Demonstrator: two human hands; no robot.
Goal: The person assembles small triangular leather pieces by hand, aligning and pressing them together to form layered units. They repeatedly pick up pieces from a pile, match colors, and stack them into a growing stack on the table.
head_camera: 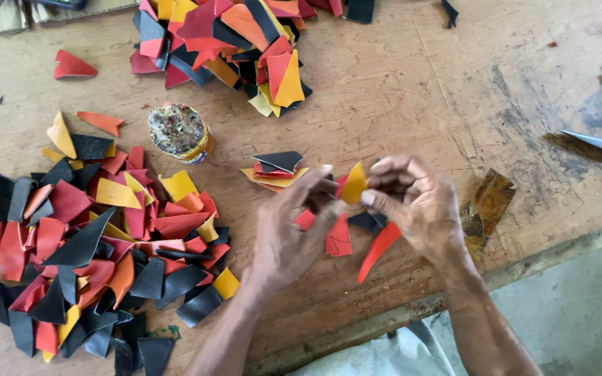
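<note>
Both hands meet over a worn table (454,83): the right hand (416,205) pinches a yellow piece (354,184) between its fingertips, long axis tilted upright, while the left hand (294,226) closes in from the left, fingers curled around red scraps (338,238) lying below.

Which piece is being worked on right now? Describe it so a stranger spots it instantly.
Start at the wooden table and find the two hands near its front edge. Between the left hand and right hand sits a small yellow piece, pinched upright while its neighbours lie flat.
</note>
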